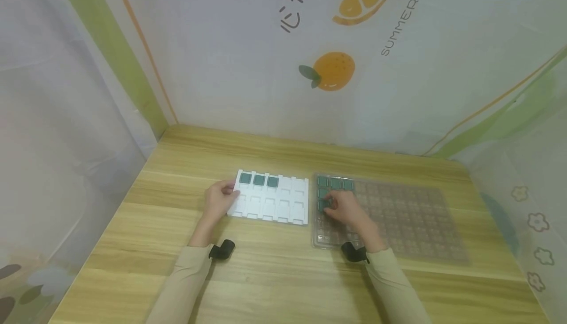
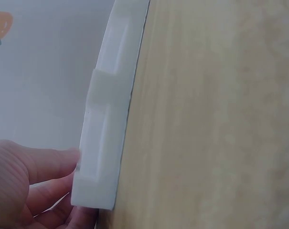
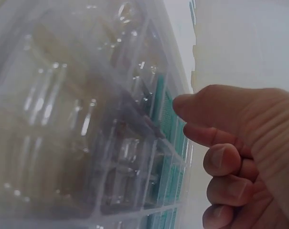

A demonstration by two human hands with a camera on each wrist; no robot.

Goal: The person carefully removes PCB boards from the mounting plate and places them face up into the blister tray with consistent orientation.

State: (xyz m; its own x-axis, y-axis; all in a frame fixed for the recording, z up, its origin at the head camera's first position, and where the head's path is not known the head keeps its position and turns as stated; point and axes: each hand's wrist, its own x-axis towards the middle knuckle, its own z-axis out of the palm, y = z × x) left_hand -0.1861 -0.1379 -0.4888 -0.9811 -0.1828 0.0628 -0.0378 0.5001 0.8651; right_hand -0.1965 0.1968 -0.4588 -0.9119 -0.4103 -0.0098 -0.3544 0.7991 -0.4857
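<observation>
My left hand [image 1: 218, 199] grips the left edge of a white compartment tray [image 1: 270, 210], thumb on top and fingers by its side. Three green square pieces [image 1: 259, 180] lie in the far row of that tray. To its right is a clear plastic blister tray [image 1: 407, 220], with several green squares [image 1: 335, 183] in its far-left pockets. Over its left column, my right hand [image 1: 347, 208] pinches a green square piece [image 1: 322, 205] between thumb and index finger, the piece partly hidden. The right wrist view has the thumb [image 3: 201, 107] against a green edge [image 3: 168, 114], other fingers curled.
Both trays lie on a wood-grain table [image 1: 266, 275]. A white curtain [image 1: 248, 78] printed with oranges hangs behind the table's far edge. Black wrist mounts [image 1: 223, 249] sit on both forearms, the right one above the clear tray's near edge.
</observation>
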